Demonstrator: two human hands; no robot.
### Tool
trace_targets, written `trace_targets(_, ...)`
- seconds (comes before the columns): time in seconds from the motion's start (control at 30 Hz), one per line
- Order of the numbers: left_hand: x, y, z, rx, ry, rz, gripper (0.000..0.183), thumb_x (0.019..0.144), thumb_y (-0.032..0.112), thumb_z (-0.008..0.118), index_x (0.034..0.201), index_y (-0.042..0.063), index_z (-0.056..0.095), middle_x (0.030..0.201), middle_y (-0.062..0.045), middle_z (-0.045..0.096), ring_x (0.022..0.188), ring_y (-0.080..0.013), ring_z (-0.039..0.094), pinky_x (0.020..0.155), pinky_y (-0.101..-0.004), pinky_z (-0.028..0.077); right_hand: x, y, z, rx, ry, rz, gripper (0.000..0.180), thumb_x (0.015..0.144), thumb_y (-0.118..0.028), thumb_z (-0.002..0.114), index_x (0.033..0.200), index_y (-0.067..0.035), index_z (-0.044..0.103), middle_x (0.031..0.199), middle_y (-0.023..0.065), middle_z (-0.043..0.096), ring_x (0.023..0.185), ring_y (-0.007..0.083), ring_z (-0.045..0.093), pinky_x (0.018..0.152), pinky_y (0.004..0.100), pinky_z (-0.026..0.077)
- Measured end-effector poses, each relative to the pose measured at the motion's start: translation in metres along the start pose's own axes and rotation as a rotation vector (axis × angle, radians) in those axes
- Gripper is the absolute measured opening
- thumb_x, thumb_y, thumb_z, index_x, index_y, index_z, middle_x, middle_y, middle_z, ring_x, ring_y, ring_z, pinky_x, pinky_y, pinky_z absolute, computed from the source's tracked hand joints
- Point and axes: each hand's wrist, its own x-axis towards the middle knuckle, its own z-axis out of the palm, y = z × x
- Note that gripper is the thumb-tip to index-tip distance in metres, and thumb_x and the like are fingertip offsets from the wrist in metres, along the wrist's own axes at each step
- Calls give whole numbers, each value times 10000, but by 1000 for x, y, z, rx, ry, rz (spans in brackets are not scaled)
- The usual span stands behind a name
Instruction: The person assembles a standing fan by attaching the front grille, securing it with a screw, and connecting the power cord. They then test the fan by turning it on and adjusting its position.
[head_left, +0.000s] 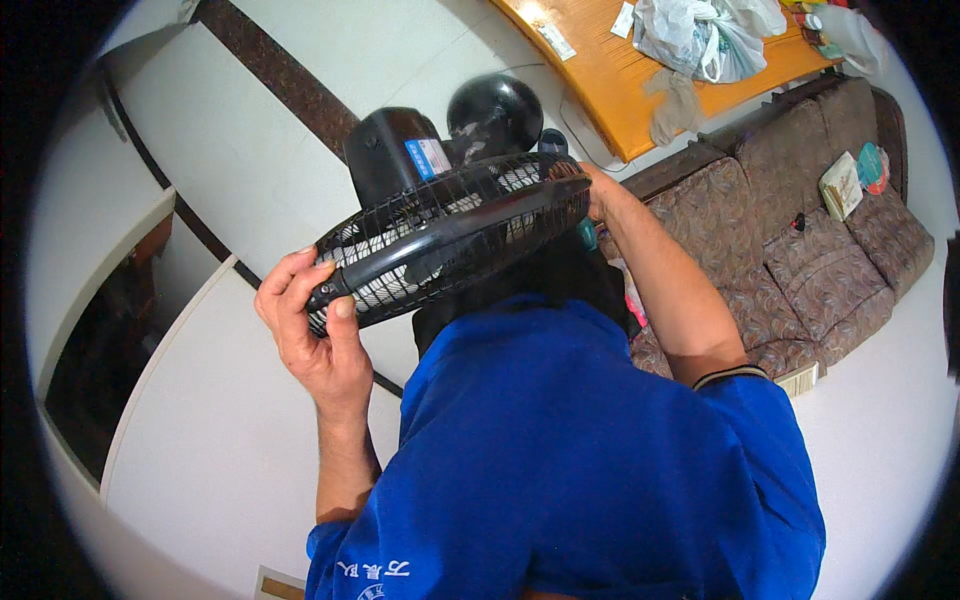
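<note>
A black electric fan with a wire grille (457, 232) fills the space before my chest, its rim seen nearly edge-on. My left hand (319, 322) pinches the left end of the rim band between thumb and fingers, beside a small clip. At the opposite end, my right hand (596, 191) is against the grille's edge, with its fingers mostly hidden behind it. Behind the grille sits the black motor housing (386, 154), bearing a blue and white label. The round black base (495, 112) shows lower down, near the floor.
A wooden table (592, 97) at the upper right bears plastic bags (705, 37) and a grey cloth (675, 105). A brown patterned sofa (750, 225) runs along the right, with a booklet (840, 185) on it. To the left is a doorway (97, 360); a dark strip (285, 71) crosses the pale floor.
</note>
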Motion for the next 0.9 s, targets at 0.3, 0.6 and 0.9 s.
trace_targets(0.3,0,-3,0,-23,-2,13,225,903,120,696,1122,73,705,1254,-131,633,1205,-271,538,1039,-414,422,6,18,-50,100,320,-248,207,989,-142,505,896,0,624,823,120,674,747,235,699,606,353,557)
trace_targets(0.6,2,-4,-3,63,18,75,235,858,156,755,1087,105,728,1207,-79,665,1146,-250,543,1021,-404,350,-74,139,-4,-167,343,-187,298,1092,-255,449,1061,-17,625,827,135,706,662,181,644,614,317,516)
trace_targets(0.9,-7,-7,-4,96,38,88,229,861,175,760,1082,123,736,1206,-54,667,1136,-240,542,989,-388,344,-143,56,-30,-853,716,-775,214,1065,-131,496,1270,-68,488,800,27,557,638,109,526,553,284,453)
